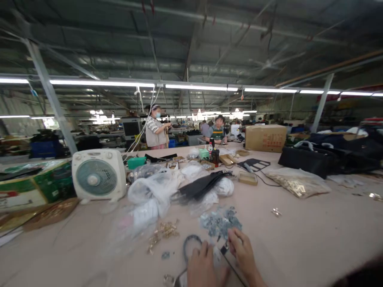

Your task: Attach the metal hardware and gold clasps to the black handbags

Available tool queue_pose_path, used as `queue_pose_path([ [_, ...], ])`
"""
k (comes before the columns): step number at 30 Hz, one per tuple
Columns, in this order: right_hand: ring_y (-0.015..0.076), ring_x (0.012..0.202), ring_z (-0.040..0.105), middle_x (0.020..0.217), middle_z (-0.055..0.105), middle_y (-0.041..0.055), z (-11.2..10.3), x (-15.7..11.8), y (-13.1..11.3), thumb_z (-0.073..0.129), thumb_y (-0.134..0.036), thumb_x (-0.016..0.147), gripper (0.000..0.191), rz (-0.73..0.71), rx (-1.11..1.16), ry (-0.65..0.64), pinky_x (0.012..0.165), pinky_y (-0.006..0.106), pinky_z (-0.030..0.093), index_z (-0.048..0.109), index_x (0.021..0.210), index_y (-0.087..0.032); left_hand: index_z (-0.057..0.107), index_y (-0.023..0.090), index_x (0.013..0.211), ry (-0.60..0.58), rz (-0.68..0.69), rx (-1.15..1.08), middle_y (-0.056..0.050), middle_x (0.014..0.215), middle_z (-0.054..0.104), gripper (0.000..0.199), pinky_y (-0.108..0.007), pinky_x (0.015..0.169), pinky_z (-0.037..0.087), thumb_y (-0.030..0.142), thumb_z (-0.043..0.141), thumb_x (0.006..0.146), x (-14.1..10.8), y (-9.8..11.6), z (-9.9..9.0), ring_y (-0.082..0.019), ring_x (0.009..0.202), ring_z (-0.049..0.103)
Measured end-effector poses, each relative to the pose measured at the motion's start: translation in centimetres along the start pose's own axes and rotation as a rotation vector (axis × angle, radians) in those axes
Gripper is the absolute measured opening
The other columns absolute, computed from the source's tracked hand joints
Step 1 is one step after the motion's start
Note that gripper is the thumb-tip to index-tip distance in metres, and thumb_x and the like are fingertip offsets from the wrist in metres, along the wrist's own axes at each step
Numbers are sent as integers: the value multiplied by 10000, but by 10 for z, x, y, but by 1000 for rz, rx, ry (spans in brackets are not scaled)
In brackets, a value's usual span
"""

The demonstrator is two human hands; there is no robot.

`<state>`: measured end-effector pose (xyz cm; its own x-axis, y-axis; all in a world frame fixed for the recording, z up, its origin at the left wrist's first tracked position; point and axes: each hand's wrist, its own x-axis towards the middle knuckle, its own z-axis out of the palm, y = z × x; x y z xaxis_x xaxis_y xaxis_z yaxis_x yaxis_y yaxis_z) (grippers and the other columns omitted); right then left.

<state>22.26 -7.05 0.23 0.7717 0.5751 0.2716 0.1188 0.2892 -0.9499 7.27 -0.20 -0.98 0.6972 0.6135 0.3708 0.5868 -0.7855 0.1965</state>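
Near the bottom centre, my left hand (pixel 202 266) has its fingers bent and pressed together beside a dark looped strap (pixel 190 240); what is under its fingertips is hidden. My right hand (pixel 243 250) is closed in a pinch just right of it, at a small black piece with a bit of metal (pixel 224 248), from which a thin dark strap runs down. Just beyond the hands lies a pile of small grey-blue pieces (pixel 220 221). Gold-coloured metal parts (pixel 165 233) are scattered to the left of the strap.
A white box fan (pixel 98 174) stands at the left. Clear plastic bags (pixel 154 195) and black strips (pixel 203 185) lie mid-table. A bag of metal parts (pixel 299 182), black bags (pixel 308 159) and a cardboard box (pixel 265 138) are at the right. Two people are across the table.
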Motion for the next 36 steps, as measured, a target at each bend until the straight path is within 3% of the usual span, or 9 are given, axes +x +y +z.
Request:
queue_pose_path([
  [3, 112, 460, 409, 486, 455, -40, -4, 2, -7, 694, -680, 851, 549, 11, -78, -65, 448, 241, 352, 572, 612, -201, 633, 260, 1396, -116, -50, -41, -104, 1443, 626, 639, -490, 983, 505, 637, 659, 880, -2, 9, -18, -355, 1193, 598],
  [7, 80, 399, 313, 446, 387, -81, -5, 13, -12, 722, -620, 863, 481, 108, 60, -78, 384, 212, 249, 606, 676, -193, 601, 248, 1412, -199, -45, -73, -102, 1465, 583, 678, -486, 996, 493, 665, 657, 880, 1, 11, -25, -346, 1191, 573],
  [14, 59, 368, 298, 450, 369, -94, 26, 21, -24, 732, -487, 902, 382, 62, 306, -94, 346, 185, 231, 599, 694, -195, 615, 252, 1344, -193, -61, -104, -89, 1366, 610, 638, -471, 949, 500, 661, 681, 859, 1, 10, -24, -330, 1142, 568],
  [19, 56, 363, 302, 454, 369, -97, 46, 18, -9, 720, -472, 914, 363, 100, 353, -145, 346, 186, 244, 594, 710, -200, 628, 251, 1296, -183, -59, -115, -86, 1353, 612, 586, -482, 948, 496, 658, 656, 876, 0, 9, -25, -325, 1122, 563],
  [23, 61, 363, 321, 463, 382, -92, 47, 15, 2, 730, -472, 904, 359, 137, 309, -159, 341, 190, 247, 600, 711, -199, 630, 244, 1286, -213, -63, -115, -91, 1340, 615, 605, -481, 926, 503, 692, 630, 879, 1, 8, -26, -323, 1123, 561],
  [30, 57, 359, 313, 455, 367, -93, 44, 21, -15, 726, -442, 911, 345, 86, 360, -186, 345, 188, 250, 601, 697, -202, 619, 253, 1294, -223, -66, -111, -94, 1385, 588, 621, -485, 939, 498, 683, 687, 851, 2, 8, -26, -338, 1172, 547],
  [36, 63, 366, 331, 465, 378, -92, 53, 12, -2, 725, -459, 912, 363, 110, 273, -199, 347, 189, 255, 591, 693, -204, 645, 236, 1244, -188, -63, -126, -100, 1349, 608, 572, -492, 911, 498, 676, 659, 878, 2, 7, -23, -331, 1131, 555],
])
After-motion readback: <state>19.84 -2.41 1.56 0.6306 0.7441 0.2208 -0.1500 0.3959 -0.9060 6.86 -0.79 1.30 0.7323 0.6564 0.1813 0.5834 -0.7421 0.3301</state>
